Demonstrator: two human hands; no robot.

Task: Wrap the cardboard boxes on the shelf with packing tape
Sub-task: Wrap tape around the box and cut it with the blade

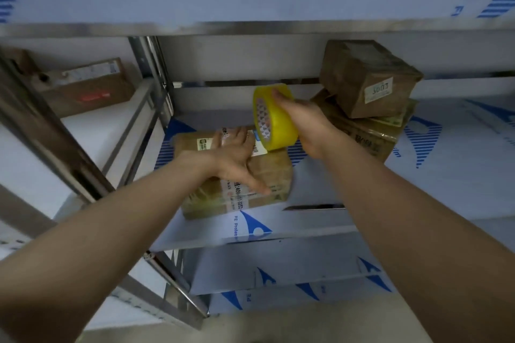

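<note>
Four cardboard boxes (pixel 237 198) (pixel 362 75) (pixel 370 139) (pixel 89 86), one tape roll (pixel 278 120), two hands (pixel 231 159) (pixel 309 125).
</note>
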